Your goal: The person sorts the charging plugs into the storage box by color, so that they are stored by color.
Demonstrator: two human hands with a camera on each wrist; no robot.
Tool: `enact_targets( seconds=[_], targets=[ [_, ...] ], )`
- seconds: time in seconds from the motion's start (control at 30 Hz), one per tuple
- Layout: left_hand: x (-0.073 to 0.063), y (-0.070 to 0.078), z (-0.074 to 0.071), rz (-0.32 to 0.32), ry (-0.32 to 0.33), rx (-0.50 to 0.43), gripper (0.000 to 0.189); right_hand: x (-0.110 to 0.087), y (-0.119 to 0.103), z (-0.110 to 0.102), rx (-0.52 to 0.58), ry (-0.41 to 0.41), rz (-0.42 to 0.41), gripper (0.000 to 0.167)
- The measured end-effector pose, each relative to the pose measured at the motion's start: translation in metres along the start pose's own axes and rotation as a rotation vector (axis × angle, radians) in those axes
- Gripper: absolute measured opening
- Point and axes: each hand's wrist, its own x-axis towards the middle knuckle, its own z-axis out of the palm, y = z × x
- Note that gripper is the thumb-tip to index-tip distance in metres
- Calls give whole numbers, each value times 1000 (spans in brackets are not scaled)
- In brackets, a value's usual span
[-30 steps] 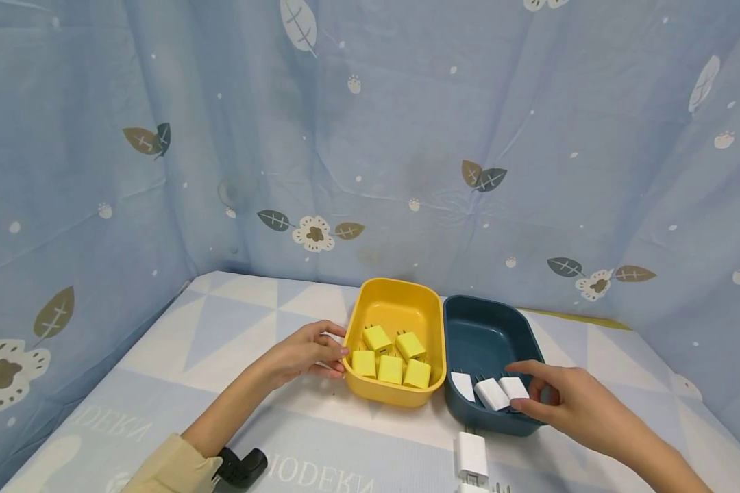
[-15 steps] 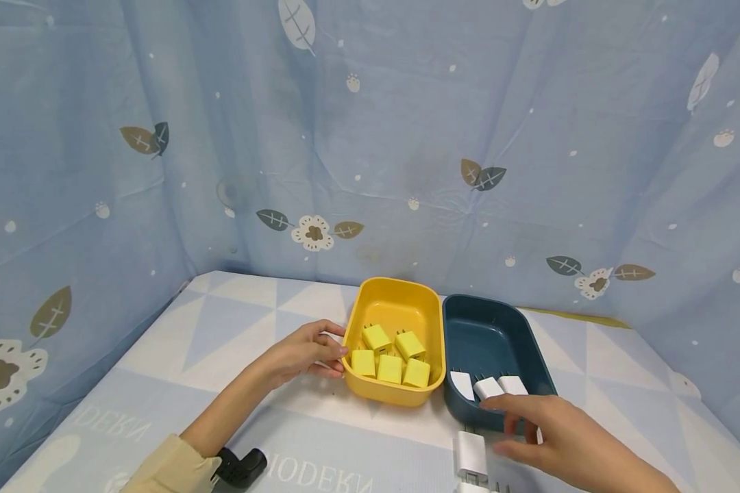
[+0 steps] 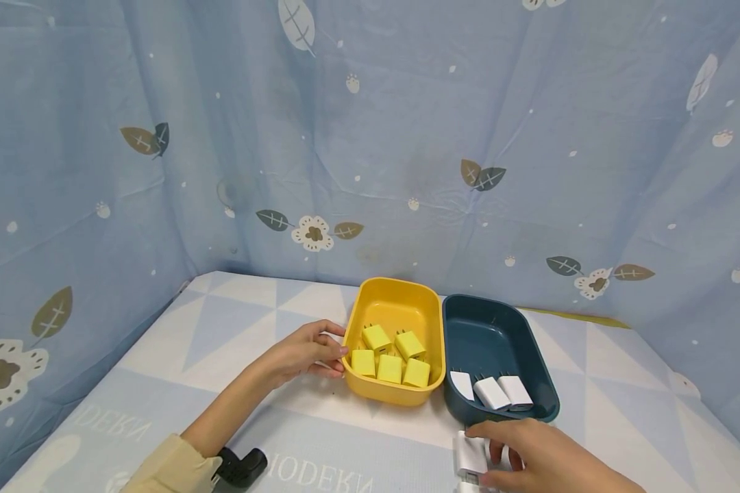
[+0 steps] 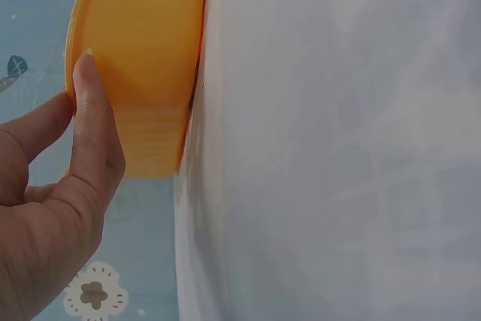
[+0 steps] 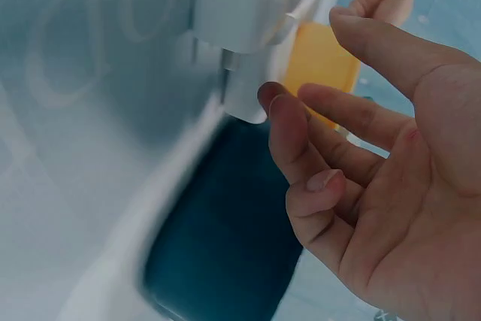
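The left hand (image 3: 311, 351) pinches the left rim of the yellow bin (image 3: 401, 311) between thumb and fingers, with one finger laid along the outer wall in the left wrist view; the right hand (image 3: 533, 455) holds thumb and index finger apart, the other fingers loosely curved, around the right side of a white adapter (image 3: 470, 452) on the table, and I cannot tell whether a fingertip touches it. That adapter lies just in front of the near wall of the navy bin (image 3: 477, 342), its prongs toward that wall across a narrow gap, and a second adapter (image 3: 469, 488) sits right behind its near end, cut by the lower border of the view. The bins stand side by side, rims meeting or nearly so, their far edges near the curtain (image 3: 382, 137); yellow adapters (image 3: 390, 368) and white adapters (image 3: 492, 394) crowd their near ends, and the floor of each shows beyond. Right of the navy bin, cloth runs to the table's edge; left of the yellow bin, a wider stretch spreads beyond the left forearm. The tabletop (image 3: 222, 349) wears pale blue and white triangles, with faint lettering nearer the person, and blue leaf-and-flower fabric walls the space
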Motion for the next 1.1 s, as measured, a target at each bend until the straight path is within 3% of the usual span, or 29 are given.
enact_targets(
  seconds=[0.37, 0.67, 1.1],
  targets=[
    [1, 1, 0, -11, 13, 1, 46, 9, 5, 9, 52, 1, 63, 50],
    [1, 0, -1, -11, 13, 2, 45, 12, 12, 12, 98, 17, -15, 52],
    [0, 1, 0, -9, 18, 20, 47, 14, 15, 14, 146, 16, -6, 54]
  ],
)
